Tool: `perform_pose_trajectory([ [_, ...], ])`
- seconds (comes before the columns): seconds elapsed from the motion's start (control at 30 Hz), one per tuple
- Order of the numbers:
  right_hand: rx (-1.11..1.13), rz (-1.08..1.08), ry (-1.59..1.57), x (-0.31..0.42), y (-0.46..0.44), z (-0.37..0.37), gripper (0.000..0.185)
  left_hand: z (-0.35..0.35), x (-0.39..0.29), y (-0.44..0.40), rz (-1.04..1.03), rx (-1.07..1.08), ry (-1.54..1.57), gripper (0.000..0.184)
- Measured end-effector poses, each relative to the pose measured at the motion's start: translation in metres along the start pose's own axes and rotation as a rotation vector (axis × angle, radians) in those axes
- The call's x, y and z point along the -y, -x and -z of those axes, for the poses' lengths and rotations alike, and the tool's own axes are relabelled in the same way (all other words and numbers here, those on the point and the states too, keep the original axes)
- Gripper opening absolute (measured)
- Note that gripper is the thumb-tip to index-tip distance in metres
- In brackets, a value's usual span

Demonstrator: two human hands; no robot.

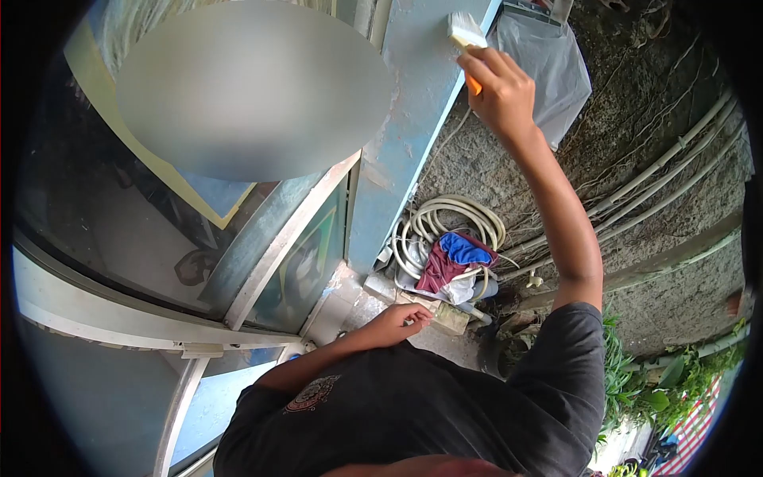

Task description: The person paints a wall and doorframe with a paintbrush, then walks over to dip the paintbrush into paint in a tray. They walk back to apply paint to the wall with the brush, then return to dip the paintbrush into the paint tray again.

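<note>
High up, my right hand (502, 86) is wrapped round the handle of a paintbrush (466, 32). The brush has an orange handle end and pale bristles, which point up and left against or close to the blue painted post (409, 87); whether they touch it I cannot tell. My left hand (401, 324) hangs low in front of my dark shirt, its fingers loosely bent and somewhat apart, with nothing visible in them.
Beside the post, a coiled pale hose (485, 213) lies with maroon and blue cloth (445, 266) by it. Pipes (636, 187) run along the rough wall (572, 183). A plastic sheet (548, 71) hangs near my right hand. Framed glass (143, 246) is at left, plants (652, 389) at lower right.
</note>
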State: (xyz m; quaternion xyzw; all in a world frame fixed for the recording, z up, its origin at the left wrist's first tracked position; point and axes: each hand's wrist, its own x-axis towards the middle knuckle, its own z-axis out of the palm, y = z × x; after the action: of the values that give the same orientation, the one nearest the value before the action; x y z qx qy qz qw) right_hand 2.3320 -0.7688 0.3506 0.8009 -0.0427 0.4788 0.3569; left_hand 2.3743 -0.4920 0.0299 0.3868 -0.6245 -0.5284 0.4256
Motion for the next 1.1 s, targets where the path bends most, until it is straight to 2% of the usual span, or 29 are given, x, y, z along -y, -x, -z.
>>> perform_pose_trajectory([
  [0.1,0.22,0.05,-0.107,0.043,0.072,-0.031,0.017,0.002,0.002,0.0,0.009,0.007,0.016,0.025],
  [0.2,0.702,-0.102,-0.37,0.104,0.128,-0.04,0.018,-0.001,0.002,-0.003,0.016,0.003,-0.005,0.023],
  [0.23,0.725,-0.155,-0.416,0.114,0.132,-0.042,0.017,-0.003,-0.002,-0.003,0.019,0.004,-0.006,0.023],
  [0.3,0.665,-0.246,-0.464,0.107,0.128,-0.051,0.016,-0.002,-0.011,-0.004,0.025,-0.008,0.004,0.023],
  [0.43,0.223,-0.31,-0.298,0.048,0.042,-0.03,0.016,-0.002,-0.001,-0.001,0.007,-0.032,0.017,0.023],
  [0.5,-0.159,-0.117,-0.108,0.018,0.004,-0.018,0.021,-0.002,-0.003,-0.001,0.02,-0.028,0.001,0.022],
  [0.57,-0.352,-0.039,-0.028,-0.006,-0.017,-0.01,0.026,-0.003,-0.001,0.001,0.018,-0.026,-0.01,0.023],
  [0.6,-0.301,-0.064,-0.006,-0.005,-0.022,-0.006,0.016,-0.003,0.001,0.002,0.018,-0.029,0.002,0.023],
  [0.63,-0.3,-0.065,-0.012,-0.001,-0.017,-0.014,0.016,-0.002,0.001,0.002,0.017,-0.032,0.012,0.023],
  [0.7,-0.086,-0.069,-0.001,0.02,0.011,-0.046,0.022,0.0,-0.002,0.004,0.005,-0.048,0.015,0.023],
  [0.77,0.047,-0.042,-0.074,0.062,0.06,-0.081,0.017,0.0,-0.007,0.005,0.003,-0.058,0.006,0.023],
  [0.9,0.597,-0.14,-0.382,0.148,0.137,-0.105,0.016,-0.003,-0.005,0.008,0.005,-0.069,-0.006,0.024],
  [0.93,0.593,-0.139,-0.386,0.158,0.151,-0.117,0.016,-0.003,-0.007,0.01,0.003,-0.07,-0.01,0.024],
  [1.0,0.89,-0.469,-0.512,0.168,0.167,-0.134,0.01,-0.002,-0.01,0.012,0.001,-0.068,-0.022,0.024],
  [1.03,0.888,-0.473,-0.515,0.161,0.156,-0.13,0.01,-0.003,-0.011,0.014,0.007,-0.063,-0.029,0.024],
  [1.1,0.592,-0.53,-0.523,0.125,0.119,-0.12,0.008,0.0,-0.011,0.016,0.006,-0.069,-0.039,0.024],
])
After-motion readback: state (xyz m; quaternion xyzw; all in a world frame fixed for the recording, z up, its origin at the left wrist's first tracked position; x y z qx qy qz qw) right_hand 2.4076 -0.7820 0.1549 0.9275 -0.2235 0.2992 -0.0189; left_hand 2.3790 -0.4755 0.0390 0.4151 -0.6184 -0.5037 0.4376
